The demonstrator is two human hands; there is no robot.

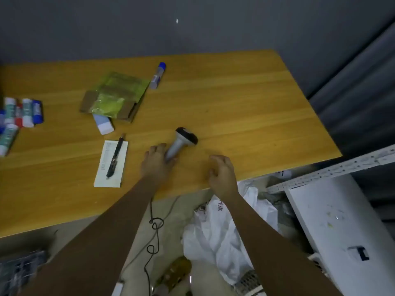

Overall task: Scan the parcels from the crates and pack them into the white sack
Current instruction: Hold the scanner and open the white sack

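Note:
A grey and black handheld scanner [184, 140] lies on the wooden table [245, 116], its cord running off the front edge to the floor. My left hand [157, 160] rests on the scanner's handle, fingers around its lower end. My right hand [222, 173] hovers over the table's front edge with loosely curled fingers and holds nothing. The white sack [215, 233] lies crumpled on the floor below my right arm. A green-wrapped parcel on cardboard [116, 96] lies on the table at the left. A dark crate [20, 272] shows at the bottom left corner.
Several glue sticks [20, 114] lie at the table's left edge, one more [157, 75] behind the parcel. A pen on a white notepad [112, 163] and a small white box [103, 124] lie left of the scanner. A white metal shelf [333, 212] stands at right.

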